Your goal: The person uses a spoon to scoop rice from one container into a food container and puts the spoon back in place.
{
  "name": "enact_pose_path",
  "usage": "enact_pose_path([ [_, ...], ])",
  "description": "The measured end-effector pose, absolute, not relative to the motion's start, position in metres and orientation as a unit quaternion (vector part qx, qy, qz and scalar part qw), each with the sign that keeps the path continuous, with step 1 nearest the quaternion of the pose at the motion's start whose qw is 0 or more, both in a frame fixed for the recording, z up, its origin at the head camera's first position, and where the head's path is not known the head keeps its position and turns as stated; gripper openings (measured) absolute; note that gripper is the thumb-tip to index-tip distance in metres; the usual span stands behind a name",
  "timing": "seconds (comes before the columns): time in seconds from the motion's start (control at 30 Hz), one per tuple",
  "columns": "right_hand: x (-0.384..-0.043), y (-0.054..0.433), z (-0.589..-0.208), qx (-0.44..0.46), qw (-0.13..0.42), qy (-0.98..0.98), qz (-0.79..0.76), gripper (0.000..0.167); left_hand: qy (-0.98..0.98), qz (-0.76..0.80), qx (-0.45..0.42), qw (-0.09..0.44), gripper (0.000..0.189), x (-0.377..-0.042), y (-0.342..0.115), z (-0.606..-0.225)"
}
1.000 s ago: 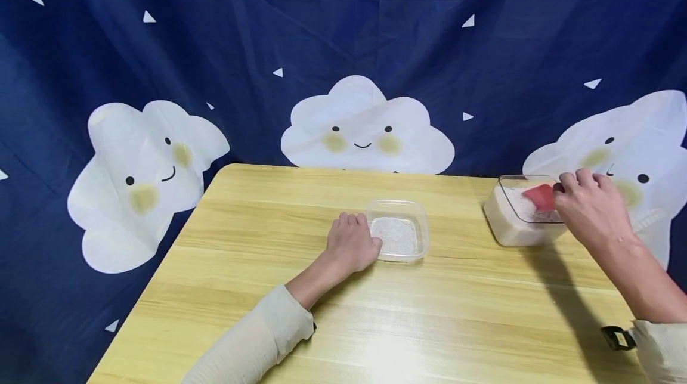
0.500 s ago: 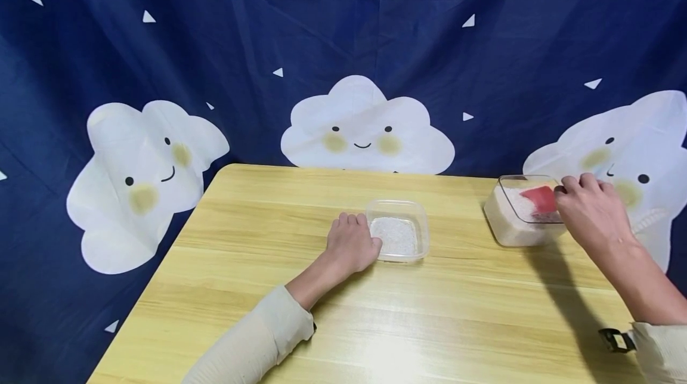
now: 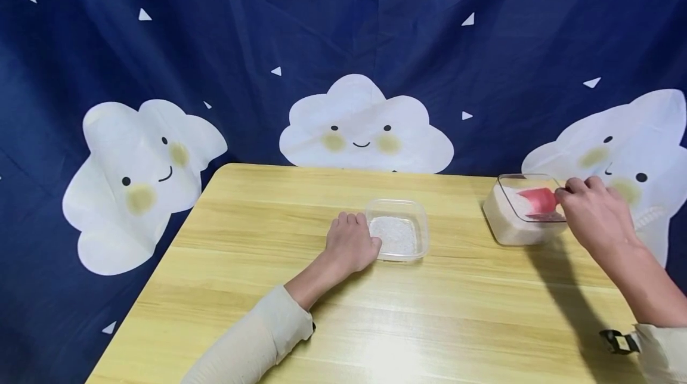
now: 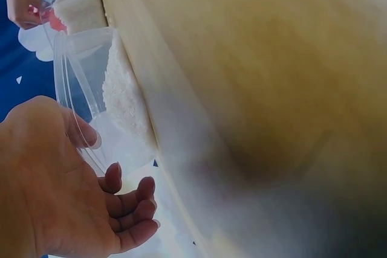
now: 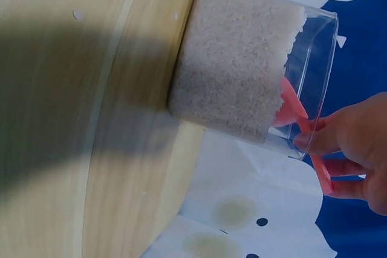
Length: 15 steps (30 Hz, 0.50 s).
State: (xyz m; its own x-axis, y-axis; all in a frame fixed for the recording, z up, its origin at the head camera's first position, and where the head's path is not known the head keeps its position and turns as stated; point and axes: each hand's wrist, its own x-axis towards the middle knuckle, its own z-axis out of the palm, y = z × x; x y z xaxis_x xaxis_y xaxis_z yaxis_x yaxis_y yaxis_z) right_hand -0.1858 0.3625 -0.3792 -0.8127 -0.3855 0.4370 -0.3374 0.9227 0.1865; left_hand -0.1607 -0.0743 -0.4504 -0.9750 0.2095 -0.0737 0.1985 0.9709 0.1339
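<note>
My right hand (image 3: 601,211) grips the handle of a red scoop (image 3: 539,200) at the right. In the right wrist view, part of the scoop's head (image 5: 286,110) is sunk in the white rice (image 5: 233,64) that fills most of a clear, deep container (image 5: 320,67). Near the table's middle is a smaller clear plastic box (image 3: 397,201) with a layer of rice (image 3: 394,235) on its bottom. My left hand (image 3: 351,244) holds this box at its near left corner, thumb at the rim and fingers curled beside the wall, as the left wrist view shows.
Both containers stand on a light wooden table (image 3: 290,217), the deep one near its far right edge. A dark blue curtain (image 3: 241,44) printed with clouds hangs right behind the table. A few grains lie on the wood in the right wrist view.
My right hand has shifted slightly to the right and turned the scoop, so more of its handle end shows. My left hand and the small box stay in place.
</note>
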Motion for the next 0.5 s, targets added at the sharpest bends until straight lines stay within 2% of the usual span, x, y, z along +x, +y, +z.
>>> enact_pose_path([
  [0.2,-0.1854,0.3677,-0.3831,0.193,0.236,-0.952,0.002,0.023,0.991,0.062,0.105,0.05,0.036,-0.1603,-0.0735,-0.4492],
  [0.33,-0.1855,0.3705,-0.3854,0.204,0.251,-0.946,0.025,0.015,0.991,0.062,0.105,0.05,0.035,-0.161,-0.0731,-0.4498],
  [0.5,-0.1842,0.3702,-0.3847,0.193,0.242,-0.95,0.04,0.01,0.992,0.057,0.104,0.048,0.036,-0.1608,-0.0731,-0.4499],
])
